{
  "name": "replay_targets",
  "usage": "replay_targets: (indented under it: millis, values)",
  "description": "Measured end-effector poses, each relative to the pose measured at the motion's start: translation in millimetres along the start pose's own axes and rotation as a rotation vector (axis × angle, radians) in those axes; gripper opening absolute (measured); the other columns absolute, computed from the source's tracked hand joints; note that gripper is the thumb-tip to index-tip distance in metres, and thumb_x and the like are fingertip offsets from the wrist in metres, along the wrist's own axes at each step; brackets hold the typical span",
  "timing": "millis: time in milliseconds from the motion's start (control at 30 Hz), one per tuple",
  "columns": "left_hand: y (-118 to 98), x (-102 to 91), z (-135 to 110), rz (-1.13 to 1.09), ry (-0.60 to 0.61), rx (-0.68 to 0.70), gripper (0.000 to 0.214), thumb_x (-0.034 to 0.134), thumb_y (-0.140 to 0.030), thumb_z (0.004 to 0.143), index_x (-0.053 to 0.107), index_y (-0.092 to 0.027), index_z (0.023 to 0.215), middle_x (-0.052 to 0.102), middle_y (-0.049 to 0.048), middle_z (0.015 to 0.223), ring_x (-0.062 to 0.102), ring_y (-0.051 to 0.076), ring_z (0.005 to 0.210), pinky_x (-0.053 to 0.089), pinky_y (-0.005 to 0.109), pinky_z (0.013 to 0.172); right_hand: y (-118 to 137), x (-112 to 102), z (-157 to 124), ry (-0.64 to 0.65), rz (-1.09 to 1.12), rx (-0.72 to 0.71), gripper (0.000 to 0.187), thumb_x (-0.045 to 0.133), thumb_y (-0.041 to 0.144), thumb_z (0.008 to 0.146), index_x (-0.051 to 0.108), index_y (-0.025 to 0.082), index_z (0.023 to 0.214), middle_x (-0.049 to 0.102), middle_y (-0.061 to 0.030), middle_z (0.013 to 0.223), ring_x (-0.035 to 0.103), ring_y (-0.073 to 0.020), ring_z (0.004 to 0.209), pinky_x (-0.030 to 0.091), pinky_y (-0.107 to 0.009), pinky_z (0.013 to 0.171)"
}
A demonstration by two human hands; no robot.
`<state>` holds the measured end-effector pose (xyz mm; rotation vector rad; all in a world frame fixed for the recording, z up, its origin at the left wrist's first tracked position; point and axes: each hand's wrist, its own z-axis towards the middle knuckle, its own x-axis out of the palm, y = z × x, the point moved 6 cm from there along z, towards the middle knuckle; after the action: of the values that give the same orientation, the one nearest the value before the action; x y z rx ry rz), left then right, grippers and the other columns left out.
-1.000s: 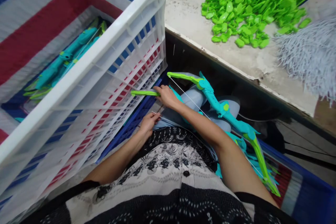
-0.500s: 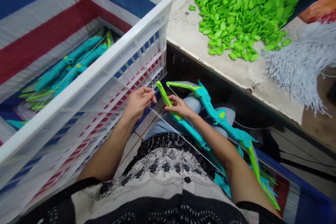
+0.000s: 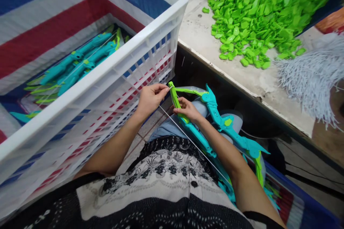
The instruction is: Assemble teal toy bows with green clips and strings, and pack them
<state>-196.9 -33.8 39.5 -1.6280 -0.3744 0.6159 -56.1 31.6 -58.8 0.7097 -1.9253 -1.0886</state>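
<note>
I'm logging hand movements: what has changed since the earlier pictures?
The left hand has moved forward, bringing the white bowstring to the tip of the green limb, which has swung from pointing left to pointing forward. The right hand still grips that limb; the other toy bow stays over the knees.

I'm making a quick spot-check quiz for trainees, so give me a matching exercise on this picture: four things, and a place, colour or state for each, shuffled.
Things
1. Left hand
2. Green pieces
3. Right hand
4. Crate

Descriptions
A. Holding the green limb
B. White, with striped lining
C. Pinching the string
D. Heaped on the table

Pairs: 1-C, 2-D, 3-A, 4-B
</note>
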Motion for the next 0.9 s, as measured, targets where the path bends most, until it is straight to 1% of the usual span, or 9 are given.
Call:
replay_targets:
  millis: [67, 200, 367, 567, 767, 900]
  values:
    - [-3, 0.3, 1, 0.04, 0.003, 0.012, 0.019, 0.065, -0.032, 0.073, 0.072, -0.015, 0.076, 0.062, 0.0011, 0.06, 0.048, 0.01, 0.052, 0.035, 0.021, 0.049, -1, -1, 0, -0.003, 0.003, 0.003, 0.047, 0.081, 0.031, 0.056, 0.052, 0.021, 0.091, 0.067, 0.0018, 0.082, 0.062, -0.0108, 0.067, 0.051, -0.023, 0.062]
    - [-7, -0.3, 3, 0.116, 0.047, 0.053, 0.02, 0.062, -0.032, 0.075, 0.072, -0.015, 0.078, 0.064, 0.0012, 0.063, 0.05, 0.011, 0.054, 0.037, 0.022, 0.052, -3, -1, 1, -0.003, 0.007, 0.005, 0.047, 0.082, 0.031, 0.056, 0.052, 0.021, 0.09, 0.068, 0.0019, 0.082, 0.062, -0.0109, 0.067, 0.051, -0.024, 0.061]
    - [-7, -1.2, 7, 0.18, 0.104, 0.096, 0.02, 0.06, -0.031, 0.076, 0.072, -0.015, 0.079, 0.062, 0.0, 0.061, 0.05, 0.011, 0.054, 0.038, 0.022, 0.053, -3, -1, 1, -0.01, 0.015, 0.017, 0.047, 0.082, 0.029, 0.056, 0.053, 0.021, 0.091, 0.068, 0.0021, 0.081, 0.062, -0.0112, 0.068, 0.051, -0.024, 0.062]
    - [-10, -2.3, 11, 0.2, 0.057, 0.106, 0.02, 0.059, -0.03, 0.076, 0.072, -0.015, 0.076, 0.058, -0.0007, 0.055, 0.047, 0.01, 0.05, 0.035, 0.022, 0.049, -3, -1, 2, -0.005, 0.036, 0.01, 0.046, 0.082, 0.028, 0.056, 0.052, 0.021, 0.091, 0.068, 0.002, 0.081, 0.062, -0.0108, 0.067, 0.051, -0.023, 0.061]
    - [-9, -4.2, 8, 0.177, -0.002, 0.1, 0.019, 0.06, -0.03, 0.076, 0.07, -0.014, 0.076, 0.057, -0.0008, 0.056, 0.045, 0.009, 0.049, 0.034, 0.021, 0.048, -5, -2, 2, 0.001, 0.026, 0.008, 0.045, 0.081, 0.028, 0.057, 0.052, 0.02, 0.091, 0.068, 0.0019, 0.081, 0.061, -0.0103, 0.065, 0.05, -0.023, 0.061]
    - [-8, -2.2, 6, 0.168, 0.039, 0.115, 0.019, 0.058, -0.028, 0.077, 0.071, -0.014, 0.078, 0.058, -0.0007, 0.057, 0.047, 0.009, 0.05, 0.035, 0.02, 0.048, -5, -3, 3, -0.005, 0.024, 0.004, 0.046, 0.081, 0.028, 0.058, 0.052, 0.02, 0.092, 0.067, 0.002, 0.081, 0.062, -0.0108, 0.066, 0.051, -0.023, 0.06]
